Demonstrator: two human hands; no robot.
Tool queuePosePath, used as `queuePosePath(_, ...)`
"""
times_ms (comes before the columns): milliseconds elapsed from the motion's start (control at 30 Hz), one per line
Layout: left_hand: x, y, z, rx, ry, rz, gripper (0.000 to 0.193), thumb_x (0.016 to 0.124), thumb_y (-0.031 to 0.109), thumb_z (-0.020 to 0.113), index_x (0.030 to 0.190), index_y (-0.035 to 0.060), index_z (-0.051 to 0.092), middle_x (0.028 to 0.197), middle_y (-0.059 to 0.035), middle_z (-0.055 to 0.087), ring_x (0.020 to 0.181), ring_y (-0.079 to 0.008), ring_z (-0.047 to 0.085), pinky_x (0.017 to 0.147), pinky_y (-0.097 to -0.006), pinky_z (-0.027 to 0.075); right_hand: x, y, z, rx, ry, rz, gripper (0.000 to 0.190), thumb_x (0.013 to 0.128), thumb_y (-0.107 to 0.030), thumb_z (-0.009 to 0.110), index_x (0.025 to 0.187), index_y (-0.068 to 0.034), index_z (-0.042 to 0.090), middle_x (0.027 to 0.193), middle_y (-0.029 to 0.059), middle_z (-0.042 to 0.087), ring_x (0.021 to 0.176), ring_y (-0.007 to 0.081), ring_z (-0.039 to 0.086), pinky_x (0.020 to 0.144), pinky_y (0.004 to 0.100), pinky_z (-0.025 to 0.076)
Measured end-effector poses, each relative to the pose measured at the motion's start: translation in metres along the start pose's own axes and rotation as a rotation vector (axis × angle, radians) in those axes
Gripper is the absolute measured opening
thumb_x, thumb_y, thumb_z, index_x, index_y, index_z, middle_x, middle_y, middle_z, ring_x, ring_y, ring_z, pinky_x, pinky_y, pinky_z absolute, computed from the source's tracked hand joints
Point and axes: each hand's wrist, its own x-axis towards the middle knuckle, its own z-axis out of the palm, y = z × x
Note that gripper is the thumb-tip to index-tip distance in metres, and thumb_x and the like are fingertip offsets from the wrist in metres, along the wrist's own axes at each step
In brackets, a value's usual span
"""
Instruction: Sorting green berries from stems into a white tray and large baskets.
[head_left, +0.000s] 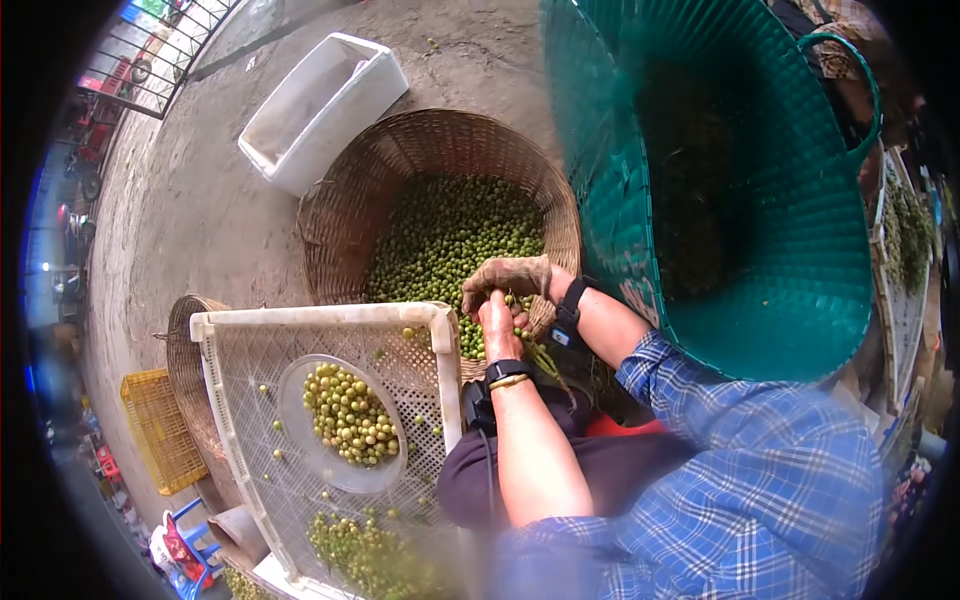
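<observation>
A large wicker basket holds a heap of small round green fruits. At its near rim my right hand, in a stained fabric glove with a black band at the wrist, curls around a bunch of fruits on stems. My bare left hand meets it from the lower left, its fingers closed in on the same bunch; its fingertips are partly hidden. The left wrist bears a black band and a yellowish bracelet. Loose stems trail below both hands.
Left of my knees, a white mesh tray carries a clear round dish of paler fruits and stemmed bunches. A white foam box, a yellow crate and a large green woven tub stand around the basket.
</observation>
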Motion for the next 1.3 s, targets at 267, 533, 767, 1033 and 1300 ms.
queuePosePath(267,0.007,-0.004,-0.006,0.052,0.096,0.089,0.024,0.091,0.033,0.046,0.092,0.0089,0.047,0.063,-0.0032,0.046,0.041,-0.0131,0.037,0.039,-0.0285,0.032,-0.005,0.001,0.017,0.234,0.103,-0.072,0.027,0.087,-0.025,0.056,0.096,-0.002,0.067,0.090,0.0064,0.068,0.083,0.0133,0.063,0.078,0.0282,0.050)
queuePosePath(533,-0.005,0.008,-0.002,-0.008,0.167,0.212,0.039,0.088,0.043,0.053,0.096,0.0051,0.057,0.073,-0.0047,0.057,0.054,-0.0112,0.053,0.039,-0.0237,0.036,-0.001,0.012,0.016,0.800,0.301,-0.209,0.033,0.091,-0.034,0.056,0.102,-0.004,0.064,0.102,0.0103,0.067,0.098,0.0207,0.063,0.083,0.0333,0.053)
queuePosePath(767,-0.014,0.009,0.002,0.258,0.090,0.413,0.023,0.085,0.019,0.054,0.101,0.0031,0.057,0.084,-0.0058,0.056,0.058,-0.0123,0.053,0.041,-0.0233,0.039,-0.004,0.003,0.018,0.178,0.179,-0.091,0.025,0.092,-0.023,0.049,0.098,-0.004,0.065,0.095,0.0077,0.066,0.088,0.0166,0.062,0.077,0.0304,0.050)
queuePosePath(1033,-0.005,0.010,-0.009,0.201,-0.121,0.128,0.019,0.085,0.024,0.058,0.075,0.0085,0.051,0.053,0.0019,0.042,0.038,-0.0096,0.034,0.037,-0.0248,0.029,-0.002,0.018,0.013,0.295,0.038,-0.190,0.025,0.089,-0.024,0.058,0.096,-0.001,0.065,0.099,0.0133,0.067,0.095,0.0206,0.064,0.089,0.0337,0.051)
queuePosePath(1300,-0.002,0.002,-0.010,-0.051,0.087,0.261,0.016,0.084,0.017,0.059,0.078,0.0038,0.054,0.058,-0.0006,0.047,0.041,-0.0100,0.039,0.038,-0.0240,0.032,0.007,0.021,0.025,0.936,0.500,0.005,0.037,0.094,-0.037,0.048,0.100,-0.003,0.061,0.092,0.0103,0.066,0.068,0.0187,0.062,0.047,0.0280,0.052)
